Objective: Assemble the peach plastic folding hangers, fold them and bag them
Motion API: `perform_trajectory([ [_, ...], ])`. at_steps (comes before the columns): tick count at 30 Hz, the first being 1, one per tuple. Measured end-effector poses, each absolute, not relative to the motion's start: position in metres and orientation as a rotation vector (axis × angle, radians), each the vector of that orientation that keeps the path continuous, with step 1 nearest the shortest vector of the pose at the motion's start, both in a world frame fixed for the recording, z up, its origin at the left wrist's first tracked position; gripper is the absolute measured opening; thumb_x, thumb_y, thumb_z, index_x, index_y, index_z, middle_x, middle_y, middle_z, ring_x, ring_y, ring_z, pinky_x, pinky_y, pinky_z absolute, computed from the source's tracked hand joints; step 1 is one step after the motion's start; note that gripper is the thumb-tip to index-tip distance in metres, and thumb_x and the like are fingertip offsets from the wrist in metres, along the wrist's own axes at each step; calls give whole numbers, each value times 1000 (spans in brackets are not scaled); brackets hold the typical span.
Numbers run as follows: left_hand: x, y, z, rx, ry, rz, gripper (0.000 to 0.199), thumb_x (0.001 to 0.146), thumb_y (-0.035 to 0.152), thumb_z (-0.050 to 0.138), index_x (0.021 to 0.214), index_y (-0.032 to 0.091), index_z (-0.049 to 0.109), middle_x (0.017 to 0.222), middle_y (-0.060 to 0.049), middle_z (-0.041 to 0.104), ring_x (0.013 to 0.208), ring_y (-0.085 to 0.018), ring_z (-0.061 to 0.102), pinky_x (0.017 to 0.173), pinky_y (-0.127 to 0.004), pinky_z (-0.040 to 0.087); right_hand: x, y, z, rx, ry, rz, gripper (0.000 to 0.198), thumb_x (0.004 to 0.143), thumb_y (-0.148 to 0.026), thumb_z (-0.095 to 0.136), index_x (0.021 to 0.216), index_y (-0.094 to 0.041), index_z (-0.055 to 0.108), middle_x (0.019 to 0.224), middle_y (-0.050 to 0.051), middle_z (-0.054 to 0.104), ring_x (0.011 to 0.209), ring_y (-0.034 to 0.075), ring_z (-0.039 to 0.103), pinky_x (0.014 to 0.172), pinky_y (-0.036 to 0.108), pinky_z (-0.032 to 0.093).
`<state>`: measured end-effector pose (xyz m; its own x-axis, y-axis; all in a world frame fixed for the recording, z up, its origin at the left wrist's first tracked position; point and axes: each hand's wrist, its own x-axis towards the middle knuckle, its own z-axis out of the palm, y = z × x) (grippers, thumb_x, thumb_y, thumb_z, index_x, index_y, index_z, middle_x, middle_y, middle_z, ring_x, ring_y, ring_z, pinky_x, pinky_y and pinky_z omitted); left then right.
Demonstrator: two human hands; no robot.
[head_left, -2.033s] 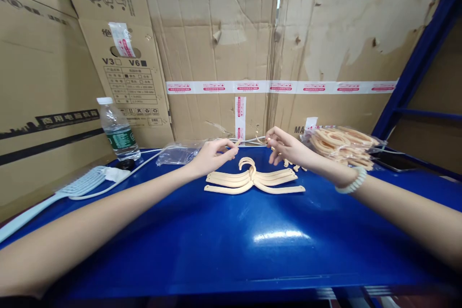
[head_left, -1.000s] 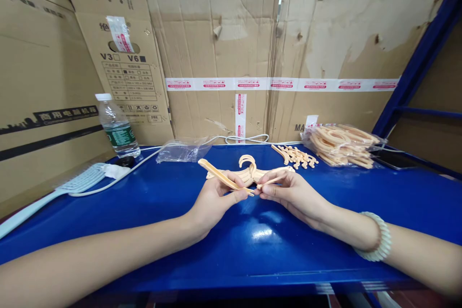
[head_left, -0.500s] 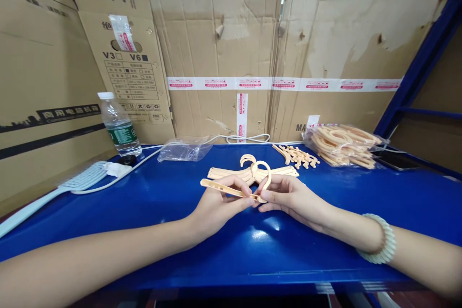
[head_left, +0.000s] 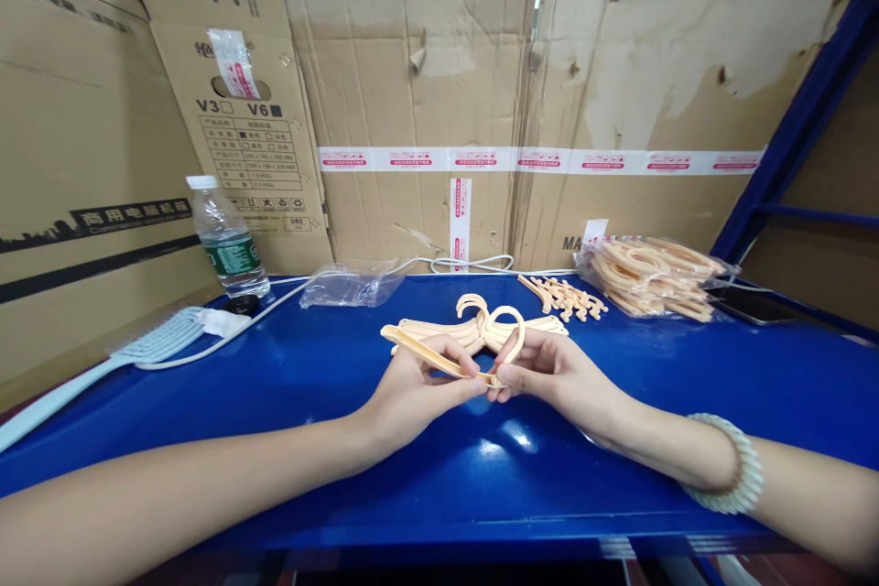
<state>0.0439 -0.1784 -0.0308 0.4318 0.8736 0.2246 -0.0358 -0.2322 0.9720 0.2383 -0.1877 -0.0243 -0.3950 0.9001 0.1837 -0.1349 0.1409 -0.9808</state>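
Note:
My left hand [head_left: 429, 385] is closed on a beige plastic hanger arm [head_left: 418, 349], whose free end points up to the left. Between thumb and fingers, my right hand [head_left: 549, 373] pinches a curved hanger hook [head_left: 515, 320] of the same beige plastic. The hook's base meets the inner end of the arm where my fingertips come together; whether the two are joined is hidden. Just behind my hands, several beige hangers [head_left: 439, 330] lie stacked on the blue table [head_left: 309, 494], their hooks toward the back.
Loose small beige hooks and parts [head_left: 569, 298] lie behind on the right, beside a bagged pile of hanger pieces [head_left: 652, 270] and a phone [head_left: 755, 306]. At the left are a water bottle [head_left: 233, 247], a pale blue hairbrush [head_left: 137, 352], a white cable [head_left: 473, 266] and a clear bag [head_left: 353, 284].
The hanger arm has tilted, its free end rising and its hollow side turning more toward me. The hook has shifted slightly right with my right hand.

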Motion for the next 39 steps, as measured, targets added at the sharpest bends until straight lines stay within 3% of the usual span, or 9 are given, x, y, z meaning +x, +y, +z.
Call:
perform_trajectory([
  [12,44,-174,-30,1704,893,1024,22,71,30,77,66,17,60,63,2,57,59,-11,50,56,-23,37,234,-191,-26,-783,-1524,1310,32,73,-41,80,75,-17,58,67,0,67,61,13,65,63,27,54],
  [18,45,-173,-32,1658,928,1059,26,70,31,78,71,17,56,68,2,58,64,-12,55,59,-23,42,236,-189,-26,-786,-1617,1143,31,70,-41,82,71,-18,62,71,-1,60,57,10,54,50,22,47],
  [24,50,-174,-30,1432,750,985,37,64,23,82,84,18,51,73,1,68,66,-14,66,68,-27,50,233,-187,-29,-740,-1600,1262,33,69,-42,82,79,-18,62,66,0,64,55,12,59,51,23,50],
  [28,51,-175,-28,1460,737,939,26,67,24,81,79,15,59,69,0,68,66,-15,66,68,-27,52,235,-185,-24,-760,-1611,1220,32,73,-43,79,85,-18,63,68,1,67,56,13,62,54,26,52],
  [31,49,-175,-26,1458,772,936,21,67,22,80,75,14,63,68,-1,68,69,-15,66,72,-27,53,254,-171,-12,-839,-1710,881,29,85,-47,65,87,-18,65,69,2,65,59,14,61,56,28,51],
  [36,49,-176,-23,1387,809,963,20,67,23,80,74,14,64,70,0,66,65,-12,64,66,-24,52,314,-123,9,-1030,-2236,-142,21,92,-32,52,88,-20,68,85,9,69,83,24,60,76,39,49],
  [39,50,-175,-24,1358,821,975,22,66,23,82,76,13,65,71,-1,67,64,-12,65,64,-24,52,343,-97,8,-1053,-2419,-188,22,89,-20,51,84,-20,72,85,11,70,86,26,60,79,41,48],
])
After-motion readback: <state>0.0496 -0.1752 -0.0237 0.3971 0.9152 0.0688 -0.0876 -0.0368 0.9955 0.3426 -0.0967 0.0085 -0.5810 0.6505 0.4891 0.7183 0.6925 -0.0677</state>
